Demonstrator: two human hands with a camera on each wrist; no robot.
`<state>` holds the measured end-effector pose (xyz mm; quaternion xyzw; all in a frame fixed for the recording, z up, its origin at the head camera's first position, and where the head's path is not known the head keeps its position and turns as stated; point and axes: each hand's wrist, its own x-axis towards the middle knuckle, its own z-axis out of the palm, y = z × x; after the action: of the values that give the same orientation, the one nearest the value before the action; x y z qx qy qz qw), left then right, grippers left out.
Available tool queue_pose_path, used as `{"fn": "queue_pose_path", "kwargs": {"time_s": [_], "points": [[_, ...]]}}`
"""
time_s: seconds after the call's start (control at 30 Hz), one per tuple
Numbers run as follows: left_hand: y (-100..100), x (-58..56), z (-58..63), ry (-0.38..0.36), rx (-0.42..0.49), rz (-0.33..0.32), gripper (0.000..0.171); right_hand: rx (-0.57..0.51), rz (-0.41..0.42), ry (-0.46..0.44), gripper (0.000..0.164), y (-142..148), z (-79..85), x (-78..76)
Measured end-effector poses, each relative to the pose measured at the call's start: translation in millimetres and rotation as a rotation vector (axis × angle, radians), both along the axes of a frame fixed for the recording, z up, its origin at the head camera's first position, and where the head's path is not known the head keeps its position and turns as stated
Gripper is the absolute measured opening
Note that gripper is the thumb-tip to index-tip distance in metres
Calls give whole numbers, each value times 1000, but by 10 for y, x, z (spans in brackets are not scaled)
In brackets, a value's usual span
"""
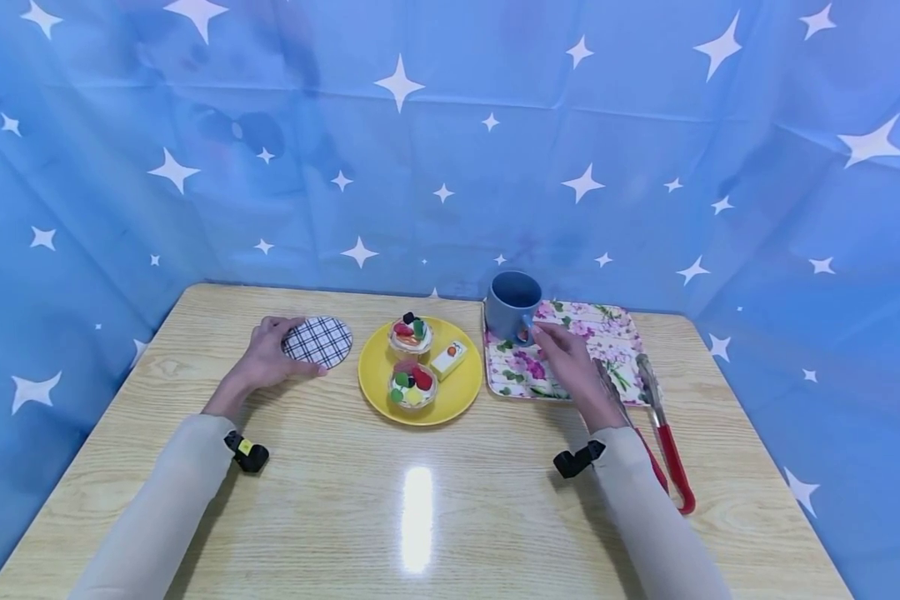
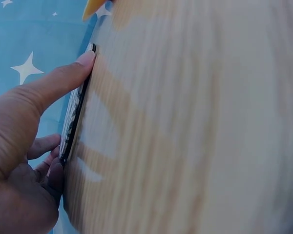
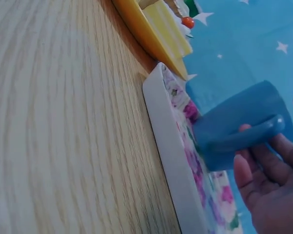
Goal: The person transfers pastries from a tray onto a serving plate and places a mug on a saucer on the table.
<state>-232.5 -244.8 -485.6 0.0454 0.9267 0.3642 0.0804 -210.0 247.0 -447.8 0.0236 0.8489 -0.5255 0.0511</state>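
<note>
A round coaster [image 1: 318,342] with a black-and-white check lies on the table at the left. My left hand [image 1: 270,354] spans it, the thumb [image 2: 71,78] at its near edge and the fingers [image 2: 51,165] at the opposite edge. A blue-grey mug [image 1: 512,307] stands upright on the left back part of a floral tray [image 1: 592,350]. My right hand [image 1: 567,358] is at its handle [image 3: 254,134], with a fingertip [image 3: 244,127] showing through the loop and other fingers behind it. The far side of the mug is hidden.
Between the hands, a yellow plate [image 1: 375,392] holds two fruit-topped tarts [image 1: 412,387] and a small cake slice [image 1: 448,359]. Red-handled tongs [image 1: 671,454] lie beside my right forearm, their tips over the tray. A blue star-patterned curtain [image 1: 450,150] hangs behind the table.
</note>
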Motion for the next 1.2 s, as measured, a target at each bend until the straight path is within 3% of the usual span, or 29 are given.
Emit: {"fn": "queue_pose_path", "kwargs": {"time_s": [0.2, 0.53, 0.87, 1.2], "points": [[-11, 5, -6, 5, 12, 1, 111, -111, -23, 33, 57, -79, -84, -96], [-23, 15, 8, 5, 32, 4, 110, -248, 39, 30, 58, -202, -178, -200], [-29, 32, -8, 0, 40, 17, 112, -361, -12, 38, 50, -305, -147, -193], [-22, 24, -25, 4, 50, 11, 111, -354, -49, 43, 48, -296, -141, -159]]}}
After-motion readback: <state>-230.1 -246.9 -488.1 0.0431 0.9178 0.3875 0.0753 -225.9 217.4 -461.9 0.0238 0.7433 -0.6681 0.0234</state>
